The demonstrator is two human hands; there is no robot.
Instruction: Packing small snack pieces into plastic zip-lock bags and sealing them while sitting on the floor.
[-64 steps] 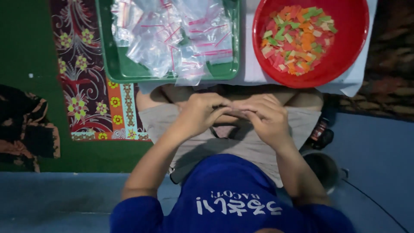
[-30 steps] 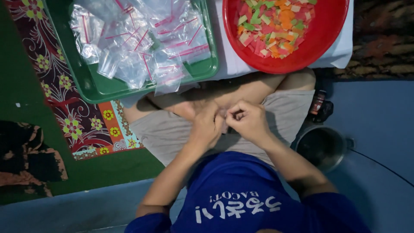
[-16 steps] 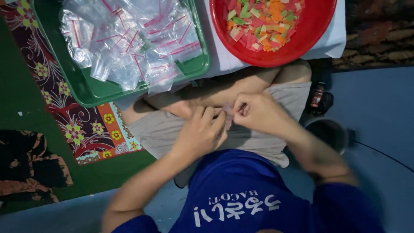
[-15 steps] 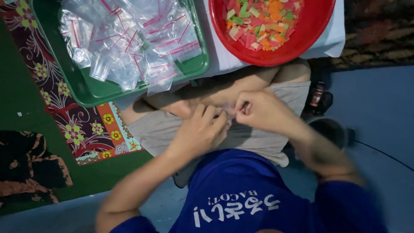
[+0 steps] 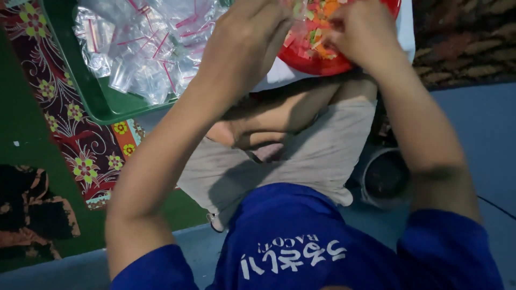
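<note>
Both my hands are raised over the red bowl (image 5: 317,63) of small coloured pieces (image 5: 318,33) at the top. My left hand (image 5: 244,40) is closed around a small clear plastic bag (image 5: 297,12), of which only a bit shows beside the fingers. My right hand (image 5: 361,29) is just to its right, fingers curled down onto the pieces at the bag's edge. What those fingers hold is hidden.
A green tray (image 5: 94,91) heaped with empty clear zip bags (image 5: 150,48) sits left of the bowl on a patterned mat (image 5: 91,156). The bowl rests on a white cloth (image 5: 274,72). My crossed legs are below; a dark round pot (image 5: 384,177) stands at right.
My hands have risen from my lap, where they worked together on a small bag, up to the red bowl. The view has tilted and moved closer.
</note>
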